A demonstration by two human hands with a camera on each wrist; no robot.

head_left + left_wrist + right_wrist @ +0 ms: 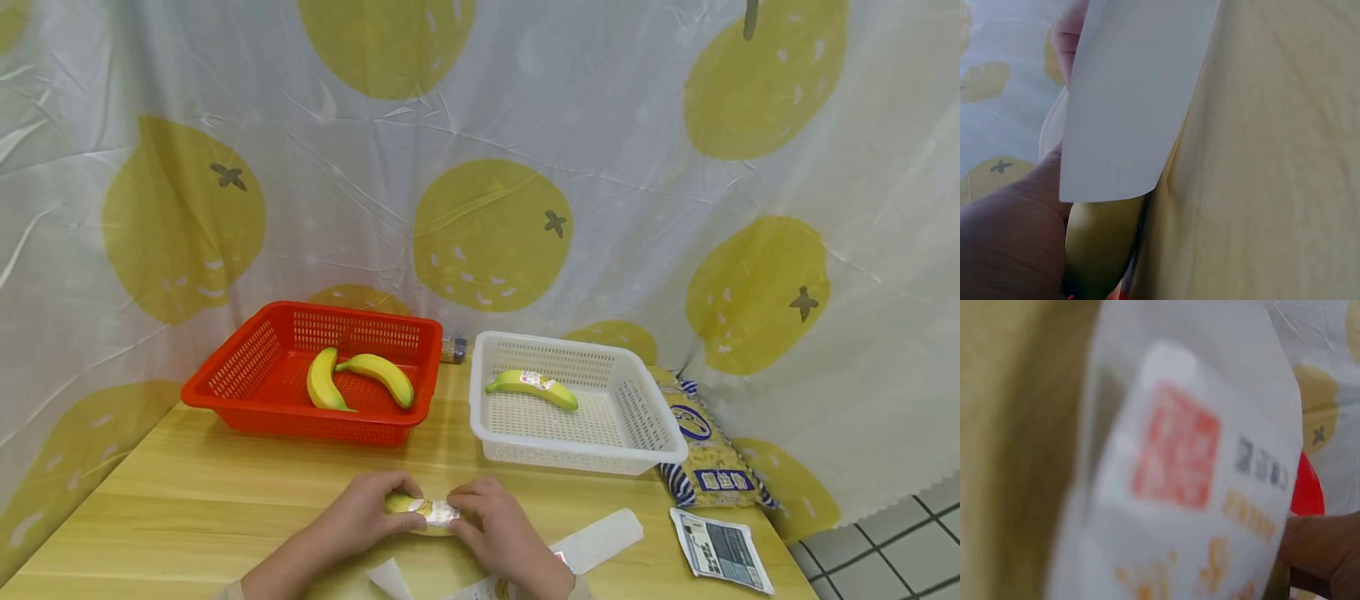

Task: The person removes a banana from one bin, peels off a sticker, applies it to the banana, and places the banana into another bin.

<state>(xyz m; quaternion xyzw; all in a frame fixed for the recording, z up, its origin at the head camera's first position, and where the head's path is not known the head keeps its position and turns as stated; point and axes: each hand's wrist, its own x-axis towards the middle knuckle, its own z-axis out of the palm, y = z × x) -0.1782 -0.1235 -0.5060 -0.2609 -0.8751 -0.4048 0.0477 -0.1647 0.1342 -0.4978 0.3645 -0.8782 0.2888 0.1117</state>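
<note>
Both hands, left hand (367, 515) and right hand (491, 521), are pinching a labelled banana (420, 507) lying left-to-right between them, equally near.

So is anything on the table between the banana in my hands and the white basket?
Nothing visible. The banana sits held by both hands, left hand and right hand, and bare wooden table lies up to the white basket.

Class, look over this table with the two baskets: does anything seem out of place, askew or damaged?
Little stands out. A printed snack bag is wedged between the white basket and the curtain rather than lying flat. Loose white backing strips lie near the hands. The bananas look undamaged.
</note>
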